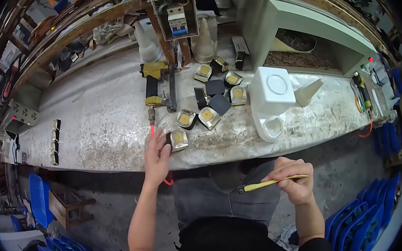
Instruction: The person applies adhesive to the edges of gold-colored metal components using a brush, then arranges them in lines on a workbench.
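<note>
Here, the person's left hand point(157, 156) is reaching up to the near edge of the workbench point(100, 120), just left of frame centre, with its fingers closing around a small square glued piece point(177, 139) that is sitting at the bench edge. The right hand point(294, 179), at lower right of centre and off the bench, is gripping a yellow-handled brush point(268, 183); its fingers are clamped around the handle, and the dark brush tip is pointing left toward the person's lap. Further up the bench, more pieces of the same kind point(209, 117) are lying in a loose cluster around centre frame, some with yellow centres facing up and some dark sides up. A yellow pneumatic nail gun point(154, 84) is lying just left of that cluster. A white moulded container point(272, 101) is standing to the right of the cluster, with a white cone point(309, 91) beside it.
</note>
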Available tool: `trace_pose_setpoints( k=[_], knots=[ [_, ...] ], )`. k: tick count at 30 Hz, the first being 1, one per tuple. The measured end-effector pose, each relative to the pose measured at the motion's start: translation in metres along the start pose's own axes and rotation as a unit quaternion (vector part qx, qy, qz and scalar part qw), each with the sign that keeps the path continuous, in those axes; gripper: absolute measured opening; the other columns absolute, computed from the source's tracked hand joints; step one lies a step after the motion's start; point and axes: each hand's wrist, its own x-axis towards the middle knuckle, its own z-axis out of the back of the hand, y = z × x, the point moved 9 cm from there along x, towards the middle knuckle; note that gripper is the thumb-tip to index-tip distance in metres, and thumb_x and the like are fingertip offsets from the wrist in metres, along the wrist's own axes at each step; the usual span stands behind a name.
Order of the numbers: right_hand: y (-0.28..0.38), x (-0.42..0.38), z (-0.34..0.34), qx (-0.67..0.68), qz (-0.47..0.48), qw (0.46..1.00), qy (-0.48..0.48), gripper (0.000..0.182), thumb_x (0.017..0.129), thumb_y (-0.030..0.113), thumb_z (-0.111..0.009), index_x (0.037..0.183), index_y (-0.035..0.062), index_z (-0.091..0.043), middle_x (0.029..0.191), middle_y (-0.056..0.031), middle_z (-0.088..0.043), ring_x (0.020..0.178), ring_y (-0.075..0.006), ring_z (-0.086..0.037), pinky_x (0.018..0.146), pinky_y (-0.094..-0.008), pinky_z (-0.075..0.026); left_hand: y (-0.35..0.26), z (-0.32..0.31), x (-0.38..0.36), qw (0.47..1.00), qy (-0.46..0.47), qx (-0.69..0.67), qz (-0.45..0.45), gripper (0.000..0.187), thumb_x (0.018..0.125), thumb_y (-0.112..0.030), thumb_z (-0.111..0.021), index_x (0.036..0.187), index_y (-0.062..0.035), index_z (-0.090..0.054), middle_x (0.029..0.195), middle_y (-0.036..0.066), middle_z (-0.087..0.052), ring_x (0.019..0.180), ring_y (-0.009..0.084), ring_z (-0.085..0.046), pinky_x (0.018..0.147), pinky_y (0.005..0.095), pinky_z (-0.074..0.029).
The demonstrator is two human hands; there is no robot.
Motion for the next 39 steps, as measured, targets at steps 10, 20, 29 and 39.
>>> trace_pose_setpoints(
  k=[10,20,29,39],
  knots=[
    [-0.024,0.008,-0.005,0.057,-0.030,0.997,-0.039,0.017,0.083,0.013,-0.076,0.097,0.0027,-0.076,0.085,-0.0199,-0.076,0.063,-0.0182,-0.059,0.064,-0.0271,-0.042,-0.017,-0.025,-0.016,0.948,-0.208,0.227,-0.075,0.070,0.084,-0.004,-0.072,0.144,0.0068,-0.038,0.147,0.026,-0.047,0.132,0.0357,-0.052,0.107,0.0388,-0.046],
    [-0.049,0.011,0.001,0.097,-0.051,0.990,-0.091,0.019,0.085,0.020,-0.078,0.097,0.0045,-0.075,0.080,-0.0201,-0.075,0.062,-0.0196,-0.060,0.064,-0.0287,-0.041,-0.015,-0.014,-0.032,0.965,-0.255,0.053,-0.018,0.072,0.079,0.000,-0.078,0.138,0.0045,-0.036,0.136,0.027,-0.051,0.118,0.0335,-0.059,0.102,0.0379,-0.048],
    [-0.069,0.026,-0.020,0.169,-0.043,0.982,-0.075,0.019,0.087,0.018,-0.075,0.100,0.0041,-0.072,0.080,-0.0177,-0.072,0.069,-0.0197,-0.052,0.064,-0.0289,-0.041,-0.037,0.138,-0.046,0.944,-0.287,0.155,-0.053,0.074,0.083,-0.005,-0.079,0.142,0.0006,-0.035,0.139,0.025,-0.053,0.117,0.0271,-0.060,0.099,0.0330,-0.048],
    [-0.082,0.039,-0.048,0.136,-0.076,0.987,-0.043,0.021,0.093,0.021,-0.073,0.105,0.0071,-0.064,0.083,-0.0085,-0.063,0.071,-0.0167,-0.046,0.066,-0.0285,-0.037,-0.014,0.239,-0.031,0.865,-0.311,0.390,-0.054,0.086,0.075,-0.016,-0.085,0.144,0.0041,-0.037,0.134,0.024,-0.051,0.118,0.0335,-0.057,0.101,0.0389,-0.047]
  ],
)
